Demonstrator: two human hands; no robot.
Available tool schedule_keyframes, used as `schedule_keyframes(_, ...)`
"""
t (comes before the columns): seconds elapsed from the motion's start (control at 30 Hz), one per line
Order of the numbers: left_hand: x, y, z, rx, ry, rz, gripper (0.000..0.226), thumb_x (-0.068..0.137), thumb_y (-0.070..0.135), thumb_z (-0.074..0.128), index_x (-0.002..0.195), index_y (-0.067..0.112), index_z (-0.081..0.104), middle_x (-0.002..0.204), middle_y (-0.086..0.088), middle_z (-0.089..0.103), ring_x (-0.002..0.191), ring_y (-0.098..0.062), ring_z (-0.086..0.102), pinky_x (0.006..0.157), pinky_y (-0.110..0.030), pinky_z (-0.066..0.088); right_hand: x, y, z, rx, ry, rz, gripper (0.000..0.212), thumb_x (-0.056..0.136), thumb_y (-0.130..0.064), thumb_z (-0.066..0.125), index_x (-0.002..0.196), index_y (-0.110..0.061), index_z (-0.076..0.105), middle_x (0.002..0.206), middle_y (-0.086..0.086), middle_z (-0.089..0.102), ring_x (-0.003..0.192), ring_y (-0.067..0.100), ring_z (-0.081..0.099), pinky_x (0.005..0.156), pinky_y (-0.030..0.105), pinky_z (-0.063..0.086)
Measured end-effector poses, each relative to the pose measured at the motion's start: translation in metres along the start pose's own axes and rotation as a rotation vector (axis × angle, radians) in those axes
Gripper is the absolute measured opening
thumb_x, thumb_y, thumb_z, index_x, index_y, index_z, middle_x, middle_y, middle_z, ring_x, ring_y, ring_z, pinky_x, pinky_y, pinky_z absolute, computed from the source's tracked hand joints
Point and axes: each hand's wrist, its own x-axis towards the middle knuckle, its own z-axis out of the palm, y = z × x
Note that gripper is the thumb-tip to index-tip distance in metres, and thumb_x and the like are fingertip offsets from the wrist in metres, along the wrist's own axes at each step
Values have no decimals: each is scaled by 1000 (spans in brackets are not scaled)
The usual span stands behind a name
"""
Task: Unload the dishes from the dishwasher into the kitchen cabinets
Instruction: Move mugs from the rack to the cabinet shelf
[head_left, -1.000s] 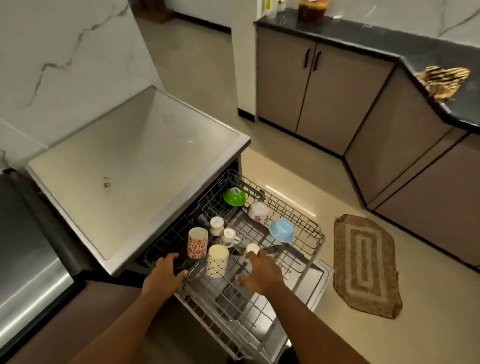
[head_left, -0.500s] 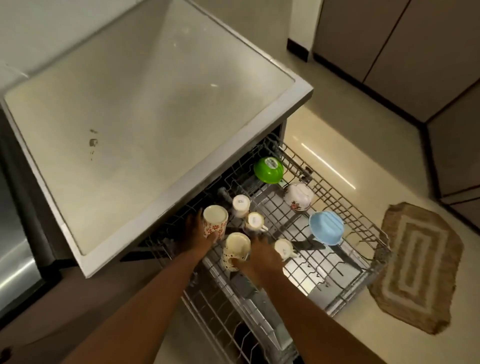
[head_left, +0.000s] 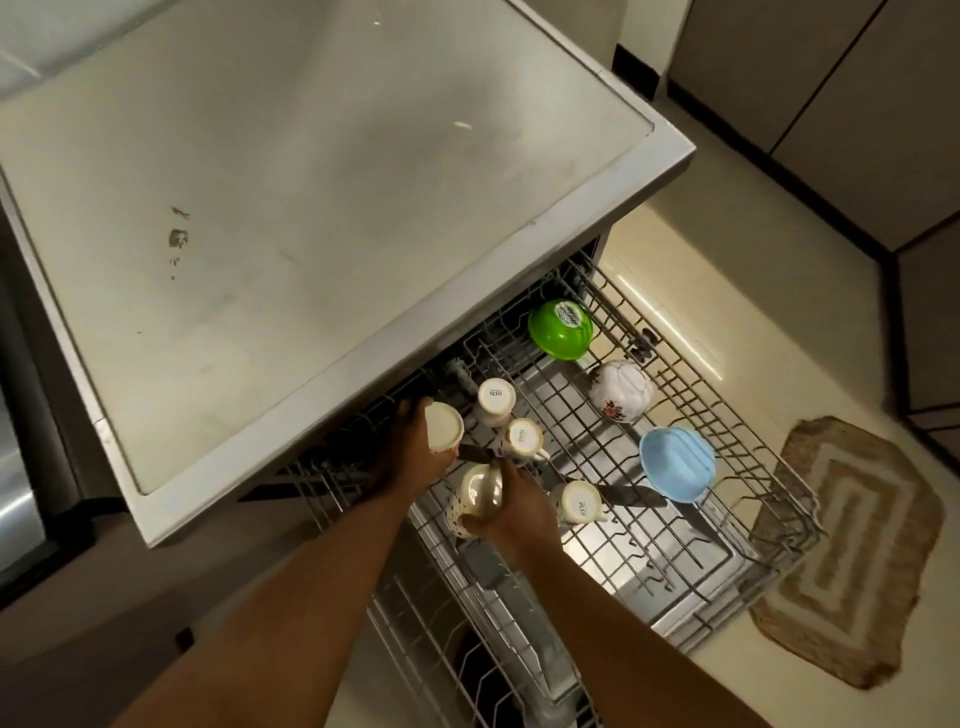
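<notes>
The dishwasher's upper rack (head_left: 727, 415) is pulled out under the steel counter. My left hand (head_left: 410, 457) grips a red-flowered mug (head_left: 444, 428) standing upside down at the rack's left. My right hand (head_left: 511, 512) grips a cream dotted mug (head_left: 475, 499), tilted just above the rack wires. Three small white cups (head_left: 496, 400) (head_left: 523, 439) (head_left: 579, 503) stand upside down beside them. Further back lie a green bowl (head_left: 561, 330), a white flowered bowl (head_left: 621, 389) and a blue bowl (head_left: 675, 470). A dark knife (head_left: 623, 496) lies across the wires.
The steel counter top (head_left: 311, 208) overhangs the rack's left part. The lower rack (head_left: 467, 649) shows below, near my arms. A woven floor mat (head_left: 852, 545) lies to the right on the pale floor. Brown cabinet doors (head_left: 831, 104) stand at the upper right.
My view has moved closer to the rack. My left hand has closed round the flowered mug, and my right hand has closed round the dotted mug and tipped it.
</notes>
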Motion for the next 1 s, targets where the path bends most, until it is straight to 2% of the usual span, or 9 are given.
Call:
schedule_keyframes(0.13,-26,-7,-17,15,82,37,95,68,44,85,146,20,37,144,-13,36,123,-34,49,88,-42,53,-18,-2,-15,-31,23,-62,93,68,-49,84,146,-29,37,136,2,56,119,25,58,97,39,50)
schedule_keyframes(0.23,-54,-8,-37,-41,92,-34,96,66,53,84,146,27,38,145,-7,33,125,-31,46,89,-38,50,-37,-1,-25,-43,48,-165,88,68,-54,80,141,-28,39,135,0,52,118,23,56,92,35,48)
schedule_keyframes(0.3,-81,-8,-50,-99,133,26,89,62,58,83,138,30,45,133,-3,38,116,-24,50,89,-36,51,-53,2,-32,-55,98,-213,86,67,-57,78,139,-26,42,130,0,53,114,21,56,86,33,48)
schedule_keyframes(0.37,-111,-6,-59,-186,170,98,80,61,52,87,130,30,52,122,0,43,106,-15,53,89,-30,50,-68,6,-38,-38,148,-241,85,65,-59,76,137,-26,45,127,1,52,111,21,56,82,33,51)
schedule_keyframes(0.43,-139,2,-69,-258,192,86,81,60,45,90,130,28,53,122,1,44,105,-11,51,91,-29,45,-86,8,-51,5,160,-257,85,64,-59,75,136,-30,43,126,-1,47,112,20,53,85,36,54)
schedule_keyframes(0.53,-180,11,-77,-282,231,76,85,55,44,92,128,21,55,114,0,43,103,-14,51,89,-30,44,-114,15,-69,59,173,-293,83,65,-58,78,136,-31,45,118,-3,45,106,19,52,85,40,54)
schedule_keyframes(0.73,-246,29,-91,-329,302,54,92,50,67,73,127,20,57,112,4,43,102,-13,52,85,-26,43,-158,12,-100,34,186,-419,83,64,-56,79,136,-32,45,115,-5,41,100,12,48,82,33,54)
schedule_keyframes(0.9,-306,30,-118,-364,420,19,92,52,67,72,131,23,53,113,7,44,104,-10,51,84,-24,42,-193,-19,-121,-29,174,-589,86,63,-56,78,137,-30,44,123,-1,45,108,15,49,87,30,52)
schedule_keyframes(1.0,-342,15,-141,-378,498,-10,92,50,64,71,130,20,54,113,5,45,105,-15,53,84,-26,43,-218,-49,-122,-84,178,-701,84,63,-59,76,136,-27,46,119,1,46,103,17,51,84,32,53)
